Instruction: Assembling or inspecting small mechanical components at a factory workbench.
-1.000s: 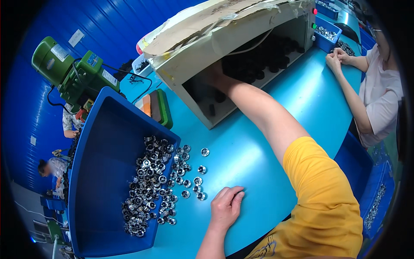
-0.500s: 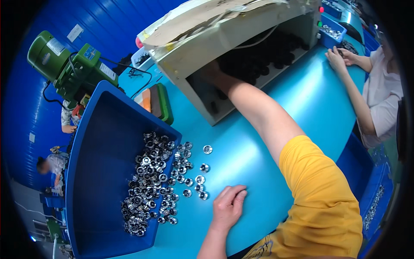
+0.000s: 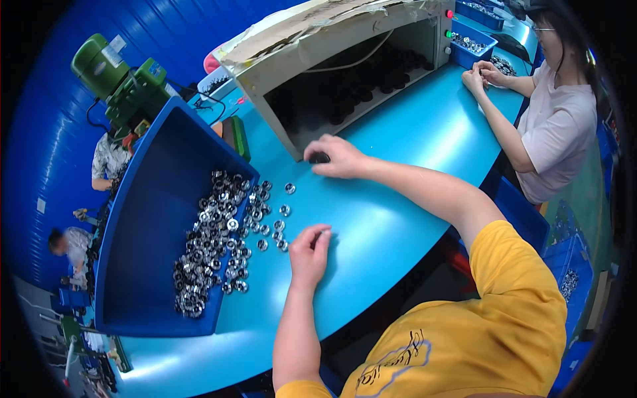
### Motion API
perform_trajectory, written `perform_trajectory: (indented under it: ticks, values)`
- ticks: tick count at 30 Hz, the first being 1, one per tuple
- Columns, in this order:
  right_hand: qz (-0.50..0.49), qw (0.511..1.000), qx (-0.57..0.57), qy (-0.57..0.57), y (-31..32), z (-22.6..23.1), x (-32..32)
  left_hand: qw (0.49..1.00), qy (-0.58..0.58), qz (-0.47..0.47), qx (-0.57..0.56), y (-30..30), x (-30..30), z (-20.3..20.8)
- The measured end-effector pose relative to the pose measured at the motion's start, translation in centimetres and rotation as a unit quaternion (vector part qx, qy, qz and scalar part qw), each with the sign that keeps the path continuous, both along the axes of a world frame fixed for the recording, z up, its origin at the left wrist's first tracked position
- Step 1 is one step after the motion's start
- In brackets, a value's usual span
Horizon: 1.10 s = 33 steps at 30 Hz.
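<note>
My right hand [image 3: 342, 159] is just outside the open front of a cream metal box [image 3: 282, 129], low over the table. Its fingers are curled round a small dark round part [image 3: 320, 157]. Inside the box lie many black round parts [image 3: 358, 93], dim in the shadow. My left hand [image 3: 310, 255] rests on the blue table, its fingers folded and the thumb pressed against them. Whatever it may hold is hidden. Left of it, small shiny ring-shaped parts with dark centres [image 3: 257, 211] lie loose, beside a pile of the same kind [image 3: 206, 245] in a large blue bin [image 3: 142, 259].
The bin's raised wall stands along my left. Behind it is a green motor-driven machine [image 3: 129, 86]. A green-edged block [image 3: 239, 138] sits between bin and box. At the right a co-worker [image 3: 557, 126] handles something small near a blue tray of parts [image 3: 471, 43].
My right hand has come out of the metal box with a dark round part in its fingers. The view has shifted; my left hand stays closed on the table.
</note>
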State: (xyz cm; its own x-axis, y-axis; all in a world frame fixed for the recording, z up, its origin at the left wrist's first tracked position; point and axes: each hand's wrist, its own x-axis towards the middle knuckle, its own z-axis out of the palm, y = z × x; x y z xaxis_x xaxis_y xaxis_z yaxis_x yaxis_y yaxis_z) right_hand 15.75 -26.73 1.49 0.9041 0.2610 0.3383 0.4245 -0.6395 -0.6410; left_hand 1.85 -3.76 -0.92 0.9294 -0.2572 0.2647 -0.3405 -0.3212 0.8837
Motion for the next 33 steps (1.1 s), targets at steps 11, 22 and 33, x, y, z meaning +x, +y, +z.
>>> perform_trajectory:
  ticks: [11, 22, 33]
  values:
    - [0.04, 0.986, -0.133, -0.097, 1.7, -1.0, -5.5, 0.999, 0.021, 0.018, -0.015, 0.1, -0.9, -0.5]
    - [-0.011, 0.99, -0.117, -0.08, 0.3, -2.1, -4.5, 0.998, 0.054, 0.02, -0.033, 0.1, -0.5, -0.7]
    - [-0.08, 0.975, -0.147, -0.146, 0.4, -3.1, -1.8, 0.998, 0.053, 0.016, -0.02, 0.1, -0.5, -0.4]
